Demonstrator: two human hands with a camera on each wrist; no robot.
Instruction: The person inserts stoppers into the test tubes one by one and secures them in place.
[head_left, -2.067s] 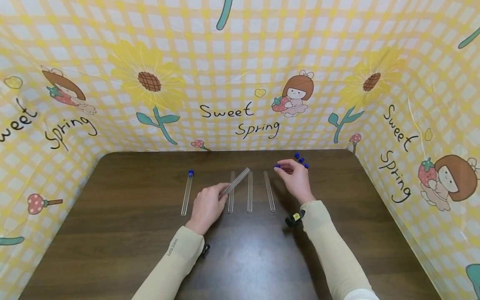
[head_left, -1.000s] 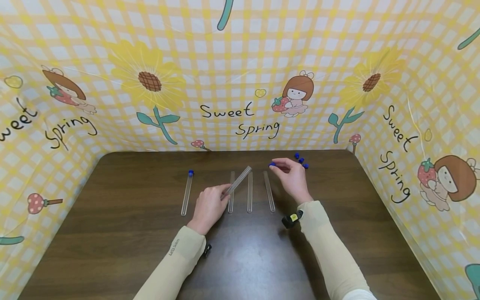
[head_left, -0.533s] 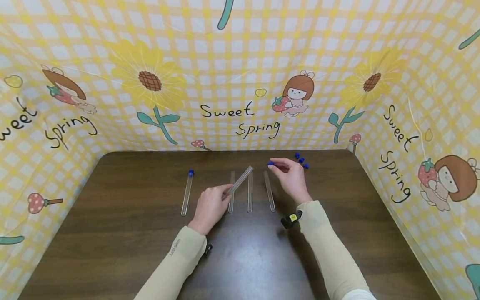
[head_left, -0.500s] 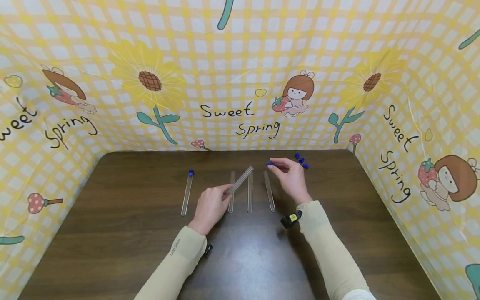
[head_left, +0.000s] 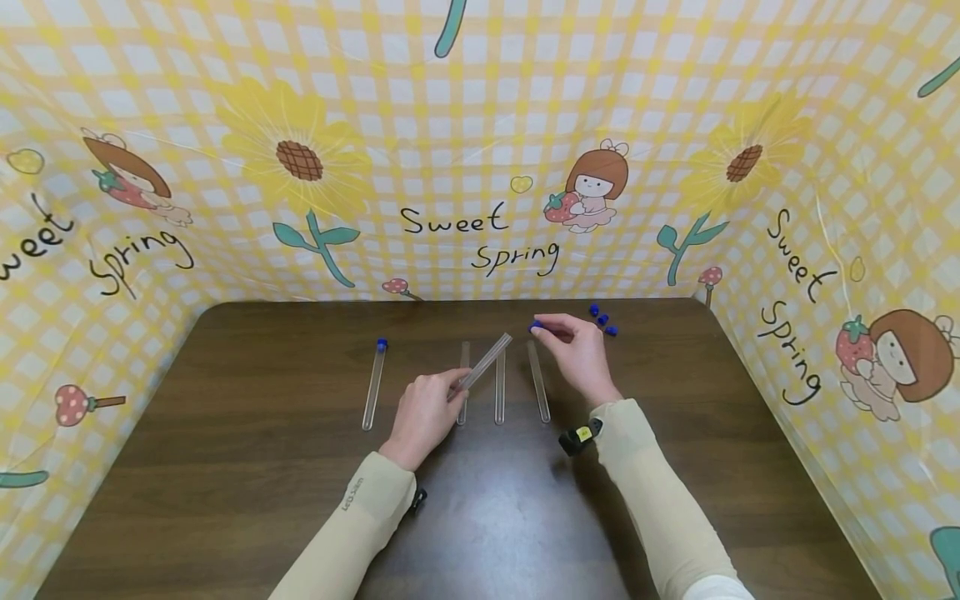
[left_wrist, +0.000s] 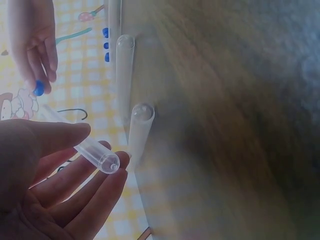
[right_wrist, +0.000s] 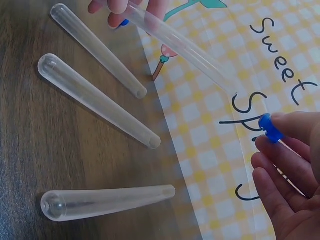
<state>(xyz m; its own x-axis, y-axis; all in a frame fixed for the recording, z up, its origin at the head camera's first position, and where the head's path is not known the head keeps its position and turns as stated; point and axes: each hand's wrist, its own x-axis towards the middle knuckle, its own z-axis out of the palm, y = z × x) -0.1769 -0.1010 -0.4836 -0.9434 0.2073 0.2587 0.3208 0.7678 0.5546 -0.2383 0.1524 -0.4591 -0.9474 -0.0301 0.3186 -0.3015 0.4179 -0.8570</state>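
Note:
My left hand (head_left: 450, 385) holds a clear test tube (head_left: 483, 364) by its lower end, tilted up to the right over the table. The left wrist view shows that tube (left_wrist: 95, 150) lying across my fingers. My right hand (head_left: 542, 327) pinches a small blue cap (head_left: 536, 327) between thumb and fingers, just right of the tube's open end. In the right wrist view the cap (right_wrist: 270, 128) sits a short way from the held tube (right_wrist: 180, 47), apart from it. Three uncapped tubes (head_left: 499, 386) lie side by side below.
A capped tube (head_left: 373, 385) lies apart to the left on the dark wooden table (head_left: 225, 467). Several loose blue caps (head_left: 602, 320) sit at the back right. A yellow checked cloth wall (head_left: 480, 167) closes in the back and both sides.
My right hand has carried the blue cap leftward from the cap pile toward the open end of the held tube. The left hand has shifted the tube slightly right.

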